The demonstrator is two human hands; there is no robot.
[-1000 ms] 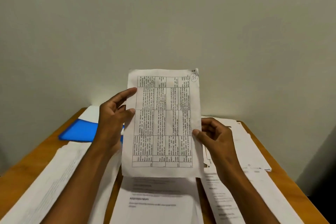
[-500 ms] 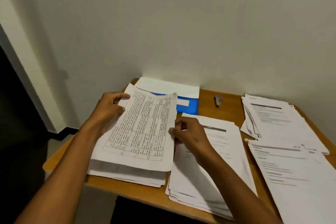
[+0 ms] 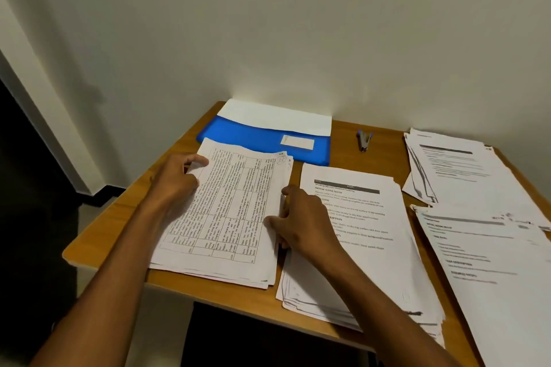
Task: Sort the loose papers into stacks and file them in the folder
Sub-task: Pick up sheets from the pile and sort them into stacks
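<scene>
Sorting well along: four stacks on my table (image 3: 107, 235), left hand (image 3: 176, 182) and right hand (image 3: 301, 217) pinching table sheet (image 3: 226, 211) atop left stack; folder (image 3: 262, 140) behind, filing unstarted, I judge.

We are looking at a plain office or study corner: a small wooden desk (image 3: 125, 217) pushed against a bare off-white wall (image 3: 298, 24), carrying several stacks of printed papers (image 3: 372, 232), a blue folder (image 3: 253, 134) and a small stapler (image 3: 365, 141). Dark skirting (image 3: 98, 192) meets the floor at left.
</scene>
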